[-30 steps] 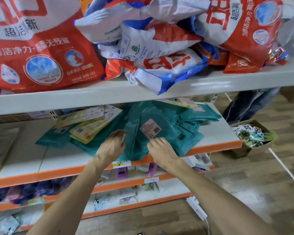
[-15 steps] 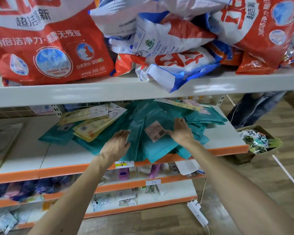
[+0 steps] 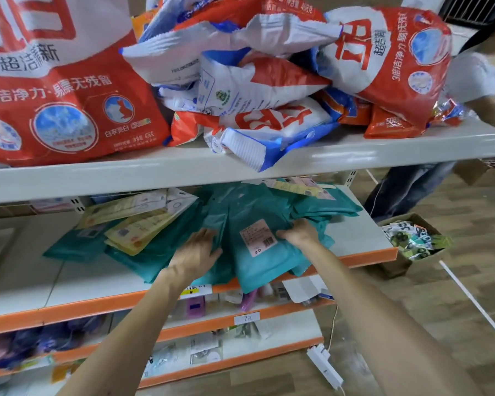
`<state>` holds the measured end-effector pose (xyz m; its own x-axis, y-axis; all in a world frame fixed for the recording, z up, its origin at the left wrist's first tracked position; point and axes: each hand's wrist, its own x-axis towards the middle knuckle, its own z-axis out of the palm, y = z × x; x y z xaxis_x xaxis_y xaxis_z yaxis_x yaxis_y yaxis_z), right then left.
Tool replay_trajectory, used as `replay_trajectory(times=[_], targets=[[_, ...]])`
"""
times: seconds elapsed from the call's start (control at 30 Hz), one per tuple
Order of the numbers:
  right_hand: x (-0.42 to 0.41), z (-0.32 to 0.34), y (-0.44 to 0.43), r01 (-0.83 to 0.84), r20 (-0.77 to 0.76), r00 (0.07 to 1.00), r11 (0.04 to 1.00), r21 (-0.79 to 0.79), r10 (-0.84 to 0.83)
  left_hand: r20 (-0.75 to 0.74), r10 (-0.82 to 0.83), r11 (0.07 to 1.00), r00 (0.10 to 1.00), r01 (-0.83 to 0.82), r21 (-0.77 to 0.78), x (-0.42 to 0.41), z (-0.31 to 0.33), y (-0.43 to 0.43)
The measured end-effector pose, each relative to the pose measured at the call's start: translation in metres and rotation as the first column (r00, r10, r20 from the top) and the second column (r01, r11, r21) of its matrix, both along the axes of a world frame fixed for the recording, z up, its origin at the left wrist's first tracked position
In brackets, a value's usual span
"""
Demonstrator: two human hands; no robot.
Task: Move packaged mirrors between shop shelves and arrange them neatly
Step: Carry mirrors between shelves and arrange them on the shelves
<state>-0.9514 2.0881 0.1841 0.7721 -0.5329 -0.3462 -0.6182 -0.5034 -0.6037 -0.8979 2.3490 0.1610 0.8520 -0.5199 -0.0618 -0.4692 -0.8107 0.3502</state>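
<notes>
The orange-edged shelf (image 3: 366, 257) holds a heap of teal packets (image 3: 160, 252), the left hand (image 3: 196, 252) flat and spread on them, the right hand (image 3: 299, 234) gripping the labelled top packet (image 3: 257, 261) lying between both hands; farther off, a cardboard box (image 3: 397, 267) holds small packs (image 3: 412, 241)

Your two forearms are bare along their whole visible length, wrists included, up to your left hand (image 3: 195, 252) and right hand (image 3: 300, 234).

Red/white detergent bags (image 3: 69, 110) heaped up top, some w/ blue trim. Cardboard box (image 3: 396, 265) on wood floor (image 3: 440, 338) at rt, full of small pkts. White power strip (image 3: 325, 367) on floor. 2nd person (image 3: 406, 190) standing behind box.
</notes>
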Motion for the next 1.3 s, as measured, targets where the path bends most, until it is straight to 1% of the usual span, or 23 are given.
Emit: replay_trajectory(times=[0.17,0.27,0.33,0.4,0.47,0.53,0.6,0.7,0.77,0.8,0.83,0.87,0.9,0.93,1.0,1.03,1.1,1.2,1.3], targets=[[-0.012,-0.01,-0.005,0.023,0.031,0.999,0.999,0.025,-0.024,0.031,0.02,0.995,0.999,-0.023,0.102,-0.005,-0.007,-0.016],[-0.013,-0.015,-0.006,0.065,0.064,0.996,0.996,0.069,-0.069,0.072,0.054,0.985,0.996,-0.065,0.158,-0.007,-0.008,-0.021],[-0.012,-0.016,-0.009,0.076,0.053,0.995,0.993,0.086,-0.08,0.084,0.088,0.974,0.993,-0.104,0.201,-0.007,-0.011,-0.021],[-0.012,-0.016,-0.013,0.077,0.054,0.995,0.994,0.083,-0.082,0.09,0.121,0.969,0.989,-0.137,0.205,-0.006,-0.015,-0.02],[-0.012,-0.01,-0.016,0.093,0.09,0.991,0.993,0.077,-0.1,0.12,0.136,0.967,0.983,-0.158,0.2,-0.006,-0.017,-0.019],[-0.011,0.006,-0.021,0.107,0.123,0.986,0.991,0.075,-0.116,0.078,0.159,0.962,0.984,-0.173,0.211,-0.006,-0.013,-0.021],[-0.007,0.036,-0.026,0.066,0.142,0.988,0.998,0.008,-0.067,0.069,0.17,0.95,0.983,-0.182,0.253,-0.005,-0.01,-0.022],[0.0,0.085,-0.023,0.066,0.299,0.954,0.967,-0.246,0.011,0.057,0.195,0.946,0.979,-0.203,0.251,-0.003,-0.007,-0.023],[0.001,0.104,-0.014,0.082,0.366,0.926,0.901,-0.426,0.089,0.044,0.204,0.946,0.978,-0.209,0.249,-0.003,-0.007,-0.024],[0.002,0.106,-0.007,0.074,0.351,0.927,0.85,-0.522,0.135,0.045,0.209,0.945,0.977,-0.213,0.249,-0.003,-0.008,-0.025],[0.003,0.1,-0.001,0.057,0.318,0.927,0.762,-0.645,0.2,0.05,0.215,0.943,0.975,-0.221,0.251,-0.002,-0.008,-0.026],[0.003,0.089,0.007,0.037,0.271,0.92,0.627,-0.778,0.282,0.059,0.223,0.941,0.973,-0.231,0.249,-0.003,-0.008,-0.027],[0.003,0.072,0.015,-0.002,0.194,0.918,0.495,-0.869,0.346,0.067,0.235,0.939,0.97,-0.244,0.242,-0.004,-0.008,-0.027],[0.001,0.055,0.024,-0.037,0.131,0.917,0.407,-0.913,0.377,0.075,0.246,0.938,0.967,-0.256,0.233,-0.004,-0.009,-0.028],[-0.002,0.02,0.037,-0.108,0.055,0.909,0.361,-0.926,0.412,0.082,0.264,0.933,0.961,-0.276,0.231,-0.005,-0.011,-0.03],[-0.005,0.006,0.044,-0.131,0.037,0.912,0.378,-0.917,0.408,0.09,0.27,0.929,0.959,-0.284,0.236,-0.004,-0.012,-0.031],[-0.01,-0.016,0.054,-0.161,0.022,0.926,0.448,-0.879,0.376,0.121,0.283,0.918,0.952,-0.305,0.252,-0.003,-0.013,-0.033],[-0.011,-0.028,0.059,-0.178,0.054,0.925,0.555,-0.812,0.376,0.169,0.302,0.895,0.938,-0.34,0.29,-0.002,-0.013,-0.038],[-0.009,-0.032,0.046,-0.231,0.1,0.899,0.658,-0.717,0.426,0.189,0.34,0.856,0.921,-0.386,0.342,-0.002,-0.013,-0.044]])
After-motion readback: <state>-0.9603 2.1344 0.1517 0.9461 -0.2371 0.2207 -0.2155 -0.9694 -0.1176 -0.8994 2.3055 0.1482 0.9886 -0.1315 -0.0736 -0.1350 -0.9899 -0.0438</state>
